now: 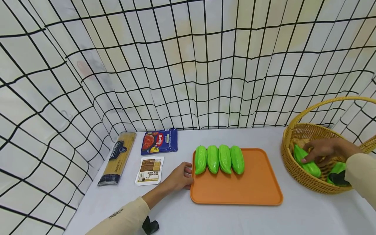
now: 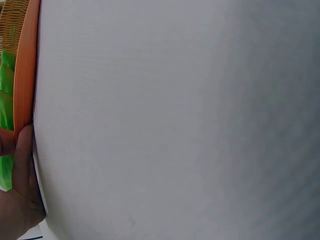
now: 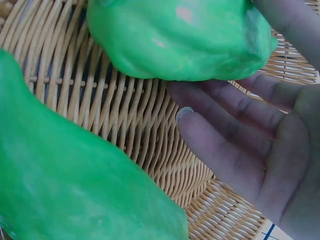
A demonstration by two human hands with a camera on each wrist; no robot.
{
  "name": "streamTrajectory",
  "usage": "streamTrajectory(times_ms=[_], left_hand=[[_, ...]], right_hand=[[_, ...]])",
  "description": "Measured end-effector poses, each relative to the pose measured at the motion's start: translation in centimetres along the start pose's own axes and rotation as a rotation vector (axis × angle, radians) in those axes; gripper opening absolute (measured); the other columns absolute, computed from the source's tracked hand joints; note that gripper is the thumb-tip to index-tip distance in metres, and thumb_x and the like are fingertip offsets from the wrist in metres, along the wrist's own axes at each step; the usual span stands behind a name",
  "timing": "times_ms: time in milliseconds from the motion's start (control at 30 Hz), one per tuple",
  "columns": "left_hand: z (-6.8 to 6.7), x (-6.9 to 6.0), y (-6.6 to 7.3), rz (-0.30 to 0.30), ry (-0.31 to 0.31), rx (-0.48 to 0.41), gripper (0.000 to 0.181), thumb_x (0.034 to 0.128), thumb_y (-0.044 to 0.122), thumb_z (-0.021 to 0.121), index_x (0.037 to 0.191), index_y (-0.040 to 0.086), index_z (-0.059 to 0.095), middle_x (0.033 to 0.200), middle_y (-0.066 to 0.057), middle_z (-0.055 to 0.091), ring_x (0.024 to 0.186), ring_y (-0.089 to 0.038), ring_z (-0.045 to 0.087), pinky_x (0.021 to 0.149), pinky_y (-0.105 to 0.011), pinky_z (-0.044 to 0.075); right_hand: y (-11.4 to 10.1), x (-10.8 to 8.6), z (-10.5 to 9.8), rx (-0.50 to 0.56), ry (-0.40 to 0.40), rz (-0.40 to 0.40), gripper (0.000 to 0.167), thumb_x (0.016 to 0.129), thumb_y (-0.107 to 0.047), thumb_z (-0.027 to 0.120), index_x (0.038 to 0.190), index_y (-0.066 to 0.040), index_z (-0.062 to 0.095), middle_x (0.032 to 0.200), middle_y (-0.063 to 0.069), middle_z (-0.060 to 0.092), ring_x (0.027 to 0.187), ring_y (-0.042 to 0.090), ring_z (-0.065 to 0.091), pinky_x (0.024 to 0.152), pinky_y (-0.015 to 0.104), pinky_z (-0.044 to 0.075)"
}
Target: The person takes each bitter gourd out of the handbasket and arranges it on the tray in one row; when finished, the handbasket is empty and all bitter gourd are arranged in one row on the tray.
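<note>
In the head view, several bright green ridged vegetables (image 1: 224, 159) lie side by side along the back left of an orange tray (image 1: 235, 189). My left hand (image 1: 180, 176) grips the tray's left edge, its thumb over the rim and fingers outside in the left wrist view. Inside the wicker basket (image 1: 296, 173) at the right, my right hand (image 1: 326, 151) holds another green vegetable (image 1: 306, 163) between thumb and fingers. The right wrist view shows fingers (image 3: 225, 145) passing beneath that vegetable (image 3: 180, 40). A second one (image 3: 85, 175) lies apart from it in the basket.
Left of the tray are a pasta pack (image 1: 118, 158), a blue Barilla pouch (image 1: 164, 140) and a small white-and-brown packet (image 1: 149, 170). The basket's tall handle (image 1: 305, 112) arches above it. A black grid net (image 1: 205, 62) stands behind the white table (image 1: 229, 218).
</note>
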State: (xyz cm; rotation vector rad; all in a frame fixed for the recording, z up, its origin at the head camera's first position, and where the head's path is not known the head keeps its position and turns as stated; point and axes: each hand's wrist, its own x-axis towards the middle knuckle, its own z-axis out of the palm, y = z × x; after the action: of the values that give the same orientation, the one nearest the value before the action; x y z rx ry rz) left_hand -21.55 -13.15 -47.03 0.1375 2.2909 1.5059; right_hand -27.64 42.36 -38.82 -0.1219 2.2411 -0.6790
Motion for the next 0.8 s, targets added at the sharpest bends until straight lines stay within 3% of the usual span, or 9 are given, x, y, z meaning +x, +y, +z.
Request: streamTrajectory(times_ms=[233,467,600,800], left_hand=[[0.0,0.0,0.1,0.011,0.000,-0.003,0.067,0.0784,-0.006,0.067,0.140,-0.006,0.041,0.113,-0.016,0.052,0.092,-0.020,0.059,0.065,-0.034,0.066],[0.1,0.0,0.0,0.001,0.007,0.001,0.066,0.0775,-0.006,0.066,0.139,-0.005,0.042,0.113,-0.016,0.053,0.093,-0.021,0.059,0.065,-0.033,0.066],[0.0,-0.1,0.1,0.005,0.007,0.000,0.066,0.0773,-0.006,0.066,0.139,-0.006,0.042,0.114,-0.016,0.053,0.093,-0.021,0.060,0.065,-0.034,0.066],[0.1,-0.1,0.2,0.011,0.007,0.001,0.066,0.0772,-0.006,0.066,0.139,-0.006,0.042,0.113,-0.017,0.053,0.093,-0.021,0.060,0.065,-0.034,0.066]], right_hand=[[0.0,0.0,0.1,0.003,-0.001,-0.007,0.102,0.091,-0.038,0.073,0.143,0.026,0.014,0.135,0.047,0.037,0.112,0.046,0.062,0.089,0.047,0.063],[0.1,-0.4,0.0,0.021,0.023,-0.021,0.097,0.093,-0.033,0.071,0.144,0.025,0.012,0.131,0.041,0.047,0.112,0.044,0.062,0.091,0.050,0.062],[0.2,-0.8,0.0,0.026,0.028,-0.044,0.097,0.095,-0.032,0.068,0.145,0.024,0.006,0.136,0.048,0.037,0.117,0.052,0.057,0.092,0.053,0.061],[0.7,-1.3,0.0,0.039,0.064,-0.069,0.095,0.096,-0.034,0.066,0.147,0.023,0.008,0.141,0.048,0.031,0.118,0.043,0.059,0.093,0.050,0.061]])
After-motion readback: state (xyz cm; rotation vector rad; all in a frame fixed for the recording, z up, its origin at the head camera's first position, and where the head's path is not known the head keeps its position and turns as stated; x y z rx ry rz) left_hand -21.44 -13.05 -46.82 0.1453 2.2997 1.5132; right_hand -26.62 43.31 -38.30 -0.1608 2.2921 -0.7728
